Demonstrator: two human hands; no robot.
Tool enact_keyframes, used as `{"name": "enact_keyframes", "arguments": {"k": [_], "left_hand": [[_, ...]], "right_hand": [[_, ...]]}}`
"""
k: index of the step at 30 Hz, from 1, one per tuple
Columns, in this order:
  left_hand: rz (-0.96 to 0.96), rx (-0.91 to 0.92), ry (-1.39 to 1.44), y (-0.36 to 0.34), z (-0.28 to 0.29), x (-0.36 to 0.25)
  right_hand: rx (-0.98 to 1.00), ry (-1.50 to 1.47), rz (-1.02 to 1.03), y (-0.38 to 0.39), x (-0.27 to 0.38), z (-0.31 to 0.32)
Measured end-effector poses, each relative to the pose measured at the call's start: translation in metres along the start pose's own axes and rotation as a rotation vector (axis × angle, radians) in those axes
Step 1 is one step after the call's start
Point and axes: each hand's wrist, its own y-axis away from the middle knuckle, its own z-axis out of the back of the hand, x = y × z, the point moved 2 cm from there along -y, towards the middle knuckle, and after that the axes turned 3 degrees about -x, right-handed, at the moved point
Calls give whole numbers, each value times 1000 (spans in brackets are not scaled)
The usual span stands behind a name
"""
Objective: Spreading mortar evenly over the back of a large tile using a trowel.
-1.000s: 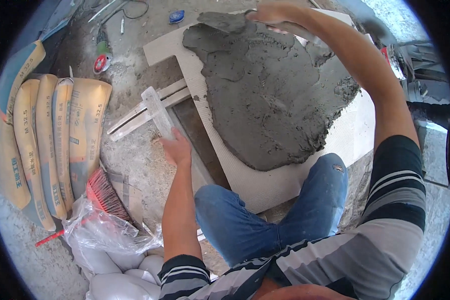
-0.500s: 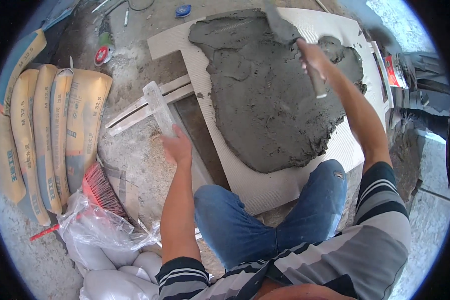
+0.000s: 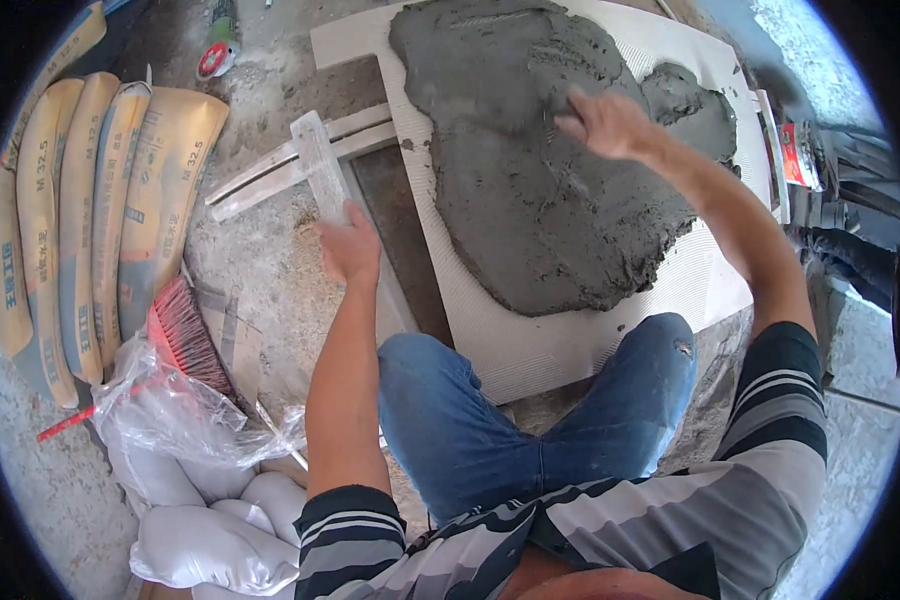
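My right hand (image 3: 610, 125) is closed on a trowel held over the grey wet mortar (image 3: 550, 220). The trowel's blade (image 3: 485, 112) is smeared by motion and hard to tell from the mortar; the handle is mostly hidden. The mortar is spread thick over the middle of a large pale ribbed board or tile (image 3: 510, 365) in front of my knees. My left hand (image 3: 352, 250) hovers by a pale straight bar (image 3: 320, 165) at the board's left, its fingers loosely apart, slightly blurred, with nothing seen in them.
Several yellow cement bags (image 3: 160, 180) stand at the left. Near them lie a red broom (image 3: 185, 335), clear plastic sheeting (image 3: 160, 400) and white sacks (image 3: 215, 545). An angle grinder (image 3: 217, 55) lies at the far left. A red-and-white packet (image 3: 798, 158) is at the right.
My right hand has swung left and slightly down, and the trowel has turned from upright to low over the mortar. My left hand has shifted slightly; the whole view has tilted a little.
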Motion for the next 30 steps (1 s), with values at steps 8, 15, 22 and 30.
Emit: {"name": "enact_keyframes", "arguments": {"k": [8,15,22,30], "left_hand": [[16,-42,-25,-3,-3,6],[0,11,19,0,1,-8],[-24,0,81,4,-4,-9],[30,73,36,5,12,-11]], "right_hand": [[175,-494,-283,-36,17,13],[-62,-99,172,87,-10,-51],[-268,384,-118,-2,-37,43],[-21,-173,-68,-85,53,108]]}}
